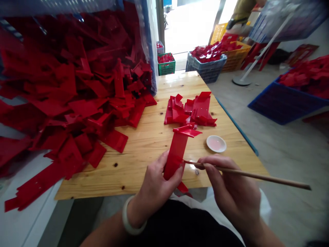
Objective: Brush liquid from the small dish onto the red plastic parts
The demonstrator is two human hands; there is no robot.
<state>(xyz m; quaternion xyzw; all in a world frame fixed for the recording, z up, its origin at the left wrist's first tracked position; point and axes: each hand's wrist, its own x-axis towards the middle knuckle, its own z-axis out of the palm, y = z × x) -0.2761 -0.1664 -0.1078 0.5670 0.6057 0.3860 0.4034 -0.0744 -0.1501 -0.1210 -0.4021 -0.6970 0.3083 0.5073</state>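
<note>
My left hand (160,181) grips a long red plastic part (177,149) by its lower end, thumb on the near side. The part stands tilted, with a slanted flap at its top. Between thumb and fingers of my right hand (231,185) is a thin wooden paintbrush (257,175), its tip touching the right edge of the red part. A small white dish (216,143) with pinkish liquid rests on the wooden table just beyond my right hand. Several similar red parts (191,109) lie grouped on the table behind the held one.
A big heap of red parts (84,103) spills from a blue crate onto the left of the wooden table (144,151). Crates of red parts stand on the floor, including a blue crate (282,103) at right. A person (239,17) is at the back beside a fan stand (267,48).
</note>
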